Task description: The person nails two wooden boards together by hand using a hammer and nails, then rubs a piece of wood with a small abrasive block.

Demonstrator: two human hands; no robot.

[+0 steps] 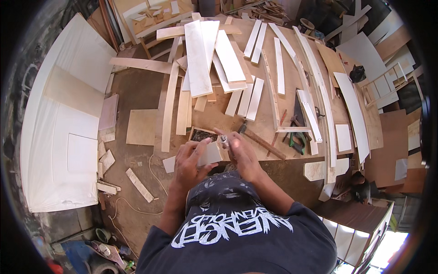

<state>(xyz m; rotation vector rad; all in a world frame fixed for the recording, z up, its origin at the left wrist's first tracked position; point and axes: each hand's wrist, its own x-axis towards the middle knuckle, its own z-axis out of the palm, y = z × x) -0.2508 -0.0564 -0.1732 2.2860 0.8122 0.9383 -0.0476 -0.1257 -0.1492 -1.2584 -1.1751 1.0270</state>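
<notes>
My left hand (190, 161) grips a short white-faced board (209, 154) at the table's near edge, thumb below and fingers above. In my right hand (241, 152) is a small whitish object (224, 139), held near the board's right end. The fingers hide most of it, and its kind is unclear. Just beyond my hands sits a shallow wooden box of nails (204, 134), partly covered by my left fingers. A hammer (261, 139) with a wooden handle lies right of my right hand. Behind it rests a thin reddish-brown stick (278, 132).
White-faced planks (198, 61) are stacked on the plywood worktable (212, 120). A green-handled saw (297, 142) and long strips (318, 85) lie to the right. Large white panels (65, 137) lean at left. A cord (116, 205) crosses the floor. Another person (360, 188) is at lower right.
</notes>
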